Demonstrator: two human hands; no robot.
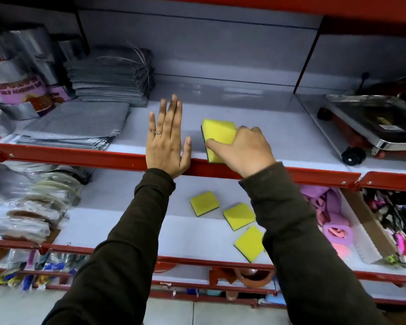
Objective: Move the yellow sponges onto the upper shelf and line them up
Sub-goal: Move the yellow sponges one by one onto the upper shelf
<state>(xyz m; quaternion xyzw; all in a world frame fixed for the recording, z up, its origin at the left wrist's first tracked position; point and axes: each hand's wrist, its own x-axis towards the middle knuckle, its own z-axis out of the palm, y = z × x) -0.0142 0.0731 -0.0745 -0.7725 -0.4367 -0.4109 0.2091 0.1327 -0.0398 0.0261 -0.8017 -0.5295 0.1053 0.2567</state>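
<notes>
My right hand grips a yellow sponge with a dark underside, at the front edge of the upper shelf. Whether the sponge touches the shelf I cannot tell. Just left of it, my left hand lies flat and open over the shelf's red front rail, fingers pointing inward, a ring on one finger. Three more yellow sponges lie scattered on the lower shelf: one at the left, one in the middle, one near the front edge, partly behind my right sleeve.
Stacks of grey packets and flat grey bags fill the upper shelf's left side. A steel and red gas stove stands at the right. The lower shelf holds bagged scourers at left and pink items at right.
</notes>
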